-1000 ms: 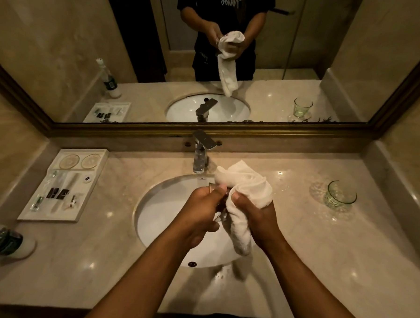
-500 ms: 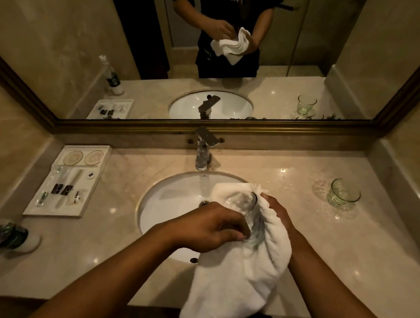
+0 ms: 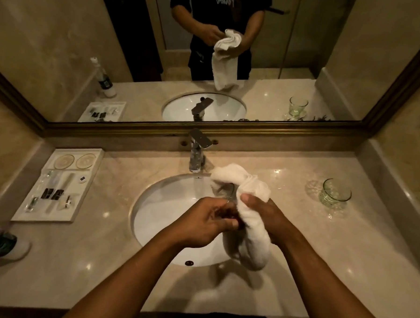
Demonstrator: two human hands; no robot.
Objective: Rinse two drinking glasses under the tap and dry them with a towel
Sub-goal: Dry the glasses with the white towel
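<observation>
A: Both hands over the sink [image 3: 152, 211], in front of the tap [image 3: 196, 155]. Left hand [image 3: 205, 223] has its fingers curled in, grip closed on something small and dark held against the towel [image 3: 247, 214]. A thin bright curved edge shows just above the fingertips.

B: Is that the glass being dried?

A: Probably, but it is almost wholly wrapped; only that sliver of rim and a shadowed hollow in the cloth show. The observer cannot tell how much of it the left hand actually holds.

B: Right hand?

A: Right hand [image 3: 264, 211] has its grip pinched on the white towel, thumb on the near side, cloth bunched over the knuckles. The upper part of the towel humps up toward the tap; the lower end hangs down over the front rim of the basin.

B: Second glass?

A: A clear greenish glass [image 3: 335, 195] stands upright on the worktop [image 3: 295, 272] far to the right, well apart from the hands, sitting beside a patterned clear coaster [image 3: 314, 188].

B: Elsewhere?

A: White amenity tray [image 3: 56, 187] at left with small sachets and two round discs. A bottle [image 3: 0, 244] at the far left edge, blurred. Mirror [image 3: 209, 56] behind reflects the person's torso, hands and towel.
</observation>
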